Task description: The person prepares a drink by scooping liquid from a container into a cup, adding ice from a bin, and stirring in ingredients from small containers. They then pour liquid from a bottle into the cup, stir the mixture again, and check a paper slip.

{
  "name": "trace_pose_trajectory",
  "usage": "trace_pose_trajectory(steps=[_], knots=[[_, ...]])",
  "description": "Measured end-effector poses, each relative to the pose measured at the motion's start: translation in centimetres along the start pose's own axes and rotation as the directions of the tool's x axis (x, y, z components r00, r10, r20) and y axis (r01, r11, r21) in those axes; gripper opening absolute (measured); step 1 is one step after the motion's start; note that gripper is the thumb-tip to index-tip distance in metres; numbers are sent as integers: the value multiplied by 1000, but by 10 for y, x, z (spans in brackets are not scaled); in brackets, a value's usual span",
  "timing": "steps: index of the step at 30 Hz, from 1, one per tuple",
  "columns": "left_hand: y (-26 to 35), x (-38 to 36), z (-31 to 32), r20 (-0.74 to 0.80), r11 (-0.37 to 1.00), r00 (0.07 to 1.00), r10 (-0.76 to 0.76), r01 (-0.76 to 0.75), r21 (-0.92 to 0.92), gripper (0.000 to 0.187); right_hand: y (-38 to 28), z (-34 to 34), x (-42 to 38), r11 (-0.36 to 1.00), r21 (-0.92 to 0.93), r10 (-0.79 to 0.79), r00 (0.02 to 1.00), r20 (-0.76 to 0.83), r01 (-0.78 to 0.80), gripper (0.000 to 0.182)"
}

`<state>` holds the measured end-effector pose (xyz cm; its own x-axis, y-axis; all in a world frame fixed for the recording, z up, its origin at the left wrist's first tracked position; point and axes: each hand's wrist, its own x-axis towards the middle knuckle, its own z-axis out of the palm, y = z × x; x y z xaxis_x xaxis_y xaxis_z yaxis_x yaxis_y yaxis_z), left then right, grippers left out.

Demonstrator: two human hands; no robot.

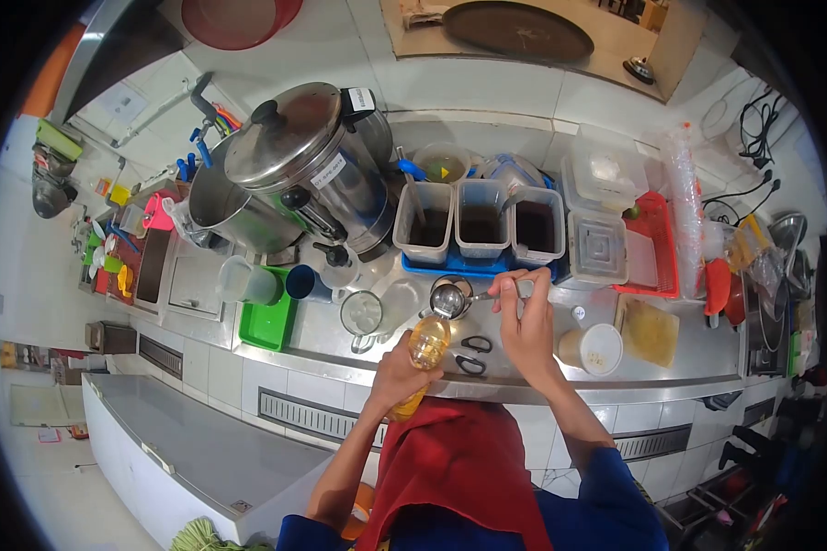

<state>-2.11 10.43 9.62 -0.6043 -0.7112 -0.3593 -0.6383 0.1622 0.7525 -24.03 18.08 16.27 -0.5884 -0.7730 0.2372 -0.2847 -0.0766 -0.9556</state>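
Evidently, the left hand [401, 375] wraps its fingers around a tilted bottle [429, 342] at the front edge of the steel counter [703, 356], while the right hand [528, 320] pinches a ladle [447, 300] by its handle, presumably to steady its bowl at the bottle's upper end.

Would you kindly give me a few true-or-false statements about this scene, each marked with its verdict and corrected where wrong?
1. The left hand holds a bottle. True.
2. The right hand is empty. False: the right hand grips a metal scoop.
3. Three tubs stand side by side on a blue tray. True.
4. The apron is green. False: the apron is red.
5. The green tray is right of the tubs in the picture. False: the green tray is to their left.
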Motion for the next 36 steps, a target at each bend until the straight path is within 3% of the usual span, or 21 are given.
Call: trace_pose_trajectory(steps=[14,22,36], knots=[[-11,3,-2,48,1000,999,-20,21,-21,86,-1,6,7,999,-23,42,999,-4,-43,16],[-3,0,-4,43,1000,999,-5,6,-25,77,-1,5,9,998,-34,56,998,-25,-57,24],[-12,-1,1,-27,996,997,79,-80,-40,74,-6,3,16,998,8,66,995,-77,-66,19]])
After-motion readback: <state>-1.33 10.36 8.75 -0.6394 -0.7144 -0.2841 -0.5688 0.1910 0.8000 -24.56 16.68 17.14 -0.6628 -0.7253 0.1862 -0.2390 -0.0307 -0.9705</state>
